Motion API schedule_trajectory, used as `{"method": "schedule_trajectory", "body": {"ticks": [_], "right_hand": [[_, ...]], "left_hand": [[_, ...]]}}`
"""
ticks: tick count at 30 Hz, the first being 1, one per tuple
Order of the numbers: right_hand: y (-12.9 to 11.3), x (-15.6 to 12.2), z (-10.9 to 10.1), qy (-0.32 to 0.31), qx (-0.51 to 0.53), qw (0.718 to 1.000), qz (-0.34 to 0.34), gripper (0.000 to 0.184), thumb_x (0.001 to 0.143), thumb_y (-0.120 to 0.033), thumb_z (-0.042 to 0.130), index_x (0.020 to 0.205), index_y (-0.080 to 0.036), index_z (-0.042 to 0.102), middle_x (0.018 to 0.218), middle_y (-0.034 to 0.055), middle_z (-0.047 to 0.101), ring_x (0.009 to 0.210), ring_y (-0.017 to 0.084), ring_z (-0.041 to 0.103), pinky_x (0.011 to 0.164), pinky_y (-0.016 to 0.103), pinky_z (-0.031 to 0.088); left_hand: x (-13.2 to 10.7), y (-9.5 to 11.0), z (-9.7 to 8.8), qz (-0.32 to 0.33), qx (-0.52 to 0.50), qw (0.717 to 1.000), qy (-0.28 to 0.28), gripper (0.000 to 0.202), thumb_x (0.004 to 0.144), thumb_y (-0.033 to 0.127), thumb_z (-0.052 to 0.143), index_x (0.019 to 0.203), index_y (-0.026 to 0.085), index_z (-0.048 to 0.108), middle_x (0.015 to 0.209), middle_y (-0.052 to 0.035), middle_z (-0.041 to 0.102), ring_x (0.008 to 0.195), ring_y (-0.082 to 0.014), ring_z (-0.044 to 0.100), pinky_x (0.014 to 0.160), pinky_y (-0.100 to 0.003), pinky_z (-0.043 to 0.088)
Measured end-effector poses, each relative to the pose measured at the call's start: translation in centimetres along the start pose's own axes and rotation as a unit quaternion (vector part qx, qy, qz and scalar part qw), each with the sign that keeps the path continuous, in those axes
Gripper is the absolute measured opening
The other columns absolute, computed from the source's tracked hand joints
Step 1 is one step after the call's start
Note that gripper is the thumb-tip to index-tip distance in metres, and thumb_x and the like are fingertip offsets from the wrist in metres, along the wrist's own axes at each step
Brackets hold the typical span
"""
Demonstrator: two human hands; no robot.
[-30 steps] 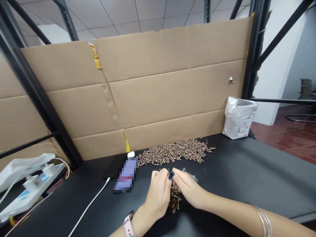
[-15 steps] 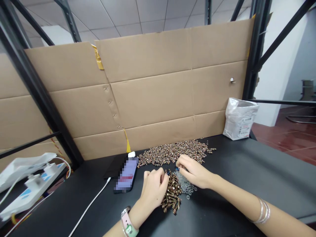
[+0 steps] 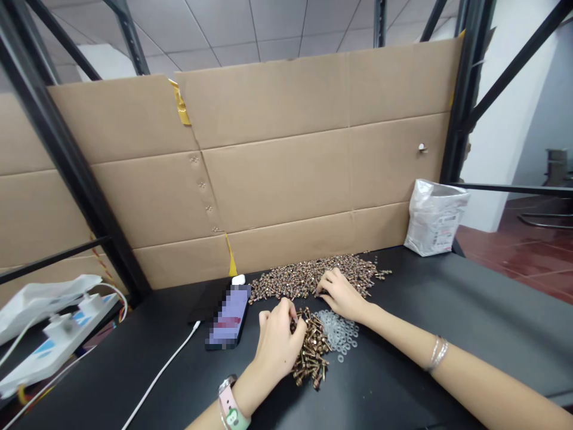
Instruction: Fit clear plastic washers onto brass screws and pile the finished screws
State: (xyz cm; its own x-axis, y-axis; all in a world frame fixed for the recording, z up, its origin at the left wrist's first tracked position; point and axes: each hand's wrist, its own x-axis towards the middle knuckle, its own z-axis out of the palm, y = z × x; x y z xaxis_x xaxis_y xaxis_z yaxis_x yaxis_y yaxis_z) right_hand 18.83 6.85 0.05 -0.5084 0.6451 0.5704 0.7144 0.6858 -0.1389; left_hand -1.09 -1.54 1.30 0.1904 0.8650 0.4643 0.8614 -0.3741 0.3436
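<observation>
My left hand (image 3: 278, 339) is curled over the left edge of a pile of brass-coloured bolts (image 3: 313, 352). Its fingertips reach down among the bolts, and whatever they grip is hidden. At the front edge of a long heap of small bolt-like metal parts (image 3: 286, 280) is my right hand (image 3: 342, 295), fingers bent and tips close together. I cannot make out what is between them. Clear grey washers (image 3: 342, 334) lie in a loose pile just below the right hand, touching the bolts' right side.
A phone (image 3: 228, 316) with a white cable (image 3: 163, 371) lies left of my left hand. A white power strip (image 3: 58, 346) is at the far left. Cardboard (image 3: 277, 179) walls the back of the black table (image 3: 403, 370). At the back right stands a plastic-wrapped packet (image 3: 434, 218).
My right hand has moved away from the left hand and the washers, back to the heap's front edge. My left hand stays over the bolts, its thumb and fingers slightly shifted.
</observation>
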Motion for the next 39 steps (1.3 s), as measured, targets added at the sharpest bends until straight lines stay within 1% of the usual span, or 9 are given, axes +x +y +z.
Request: {"method": "schedule_trajectory", "body": {"ticks": [5, 11, 13, 17, 23, 27, 33, 36, 39], "right_hand": [[-0.6, -0.2, -0.7, 0.006, 0.026, 1.0, 0.0, 0.005, 0.081, -0.013, 0.057, 0.082, -0.018, 0.058, 0.088, 0.0067, 0.054, 0.092, 0.022, 0.043, 0.082, 0.036, 0.039], [-3.7, -0.6, -2.9, -0.014, 0.244, 0.969, 0.026, 0.004, 0.082, -0.017, 0.056, 0.08, -0.018, 0.059, 0.083, 0.0028, 0.054, 0.085, 0.018, 0.047, 0.079, 0.032, 0.039], [-4.7, -0.9, -3.5, -0.056, 0.338, 0.938, 0.052, 0.004, 0.081, -0.022, 0.058, 0.08, -0.018, 0.059, 0.081, 0.0016, 0.053, 0.077, 0.016, 0.048, 0.07, 0.029, 0.04], [-5.8, -1.3, -4.1, -0.13, 0.514, 0.839, 0.124, 0.015, 0.078, -0.03, 0.061, 0.079, -0.016, 0.056, 0.073, -0.0016, 0.051, 0.065, 0.011, 0.046, 0.062, 0.025, 0.037], [-6.7, -1.4, -3.9, -0.155, 0.644, 0.715, 0.224, 0.034, 0.08, -0.05, 0.052, 0.077, -0.016, 0.053, 0.066, -0.0012, 0.054, 0.056, 0.009, 0.046, 0.052, 0.022, 0.032], [-7.8, -1.7, -2.5, -0.158, 0.638, 0.704, 0.267, 0.048, 0.083, -0.059, 0.038, 0.069, -0.015, 0.052, 0.055, -0.0009, 0.052, 0.045, 0.008, 0.041, 0.047, 0.022, 0.028], [-9.4, -2.3, -1.7, -0.082, 0.685, 0.666, 0.284, 0.028, 0.079, -0.039, 0.051, 0.064, -0.017, 0.043, 0.057, -0.005, 0.041, 0.048, 0.007, 0.035, 0.047, 0.021, 0.025], [-9.5, -2.3, -2.1, -0.09, 0.7, 0.655, 0.271, 0.026, 0.077, -0.037, 0.053, 0.064, -0.019, 0.039, 0.056, -0.0071, 0.033, 0.047, 0.006, 0.025, 0.045, 0.021, 0.018], [-9.5, -2.3, -1.7, -0.084, 0.684, 0.672, 0.271, 0.03, 0.078, -0.04, 0.051, 0.062, -0.019, 0.037, 0.055, -0.0072, 0.032, 0.046, 0.006, 0.023, 0.045, 0.021, 0.018]], "left_hand": [[0.0, 0.1, -0.1, 0.007, -0.015, 1.0, -0.012, 0.006, 0.083, 0.022, 0.038, 0.08, 0.021, 0.042, 0.071, 0.0031, 0.054, 0.067, -0.0157, 0.05, 0.072, -0.031, 0.028], [-0.2, 0.5, -1.0, 0.063, -0.047, 0.996, -0.037, 0.02, 0.093, 0.031, 0.029, 0.088, 0.021, 0.045, 0.086, 0.0, 0.055, 0.081, -0.017, 0.049, 0.075, -0.033, 0.029], [-0.2, 0.8, -1.3, 0.091, -0.062, 0.992, -0.054, 0.024, 0.095, 0.031, 0.025, 0.089, 0.021, 0.046, 0.087, -0.0003, 0.054, 0.082, -0.0165, 0.047, 0.076, -0.033, 0.03], [-0.3, 1.1, -1.7, 0.133, -0.089, 0.984, -0.082, 0.03, 0.097, 0.028, 0.018, 0.08, 0.02, 0.043, 0.08, -0.0002, 0.05, 0.077, -0.0155, 0.044, 0.076, -0.031, 0.033], [-0.5, 0.8, -1.1, 0.128, -0.109, 0.985, -0.037, 0.029, 0.096, 0.025, 0.02, 0.078, 0.02, 0.042, 0.078, -0.0013, 0.049, 0.073, -0.0158, 0.043, 0.071, -0.029, 0.033], [-0.5, 0.8, -0.7, 0.116, -0.084, 0.99, -0.004, 0.029, 0.096, 0.024, 0.021, 0.079, 0.019, 0.043, 0.078, -0.0018, 0.049, 0.073, -0.0166, 0.043, 0.07, -0.03, 0.032], [-0.7, 1.9, -1.3, 0.122, -0.043, 0.991, -0.02, 0.029, 0.096, 0.025, 0.021, 0.074, 0.02, 0.041, 0.077, -0.0022, 0.049, 0.072, -0.0176, 0.041, 0.069, -0.032, 0.03], [-0.9, 1.8, -1.3, 0.117, -0.058, 0.991, -0.03, 0.026, 0.095, 0.026, 0.023, 0.079, 0.02, 0.042, 0.08, -0.0028, 0.05, 0.074, -0.0179, 0.043, 0.07, -0.032, 0.032], [-1.1, 1.5, -0.4, 0.112, -0.087, 0.99, -0.026, 0.026, 0.095, 0.026, 0.023, 0.081, 0.02, 0.044, 0.081, -0.0036, 0.052, 0.075, -0.0181, 0.046, 0.072, -0.032, 0.035]]}}
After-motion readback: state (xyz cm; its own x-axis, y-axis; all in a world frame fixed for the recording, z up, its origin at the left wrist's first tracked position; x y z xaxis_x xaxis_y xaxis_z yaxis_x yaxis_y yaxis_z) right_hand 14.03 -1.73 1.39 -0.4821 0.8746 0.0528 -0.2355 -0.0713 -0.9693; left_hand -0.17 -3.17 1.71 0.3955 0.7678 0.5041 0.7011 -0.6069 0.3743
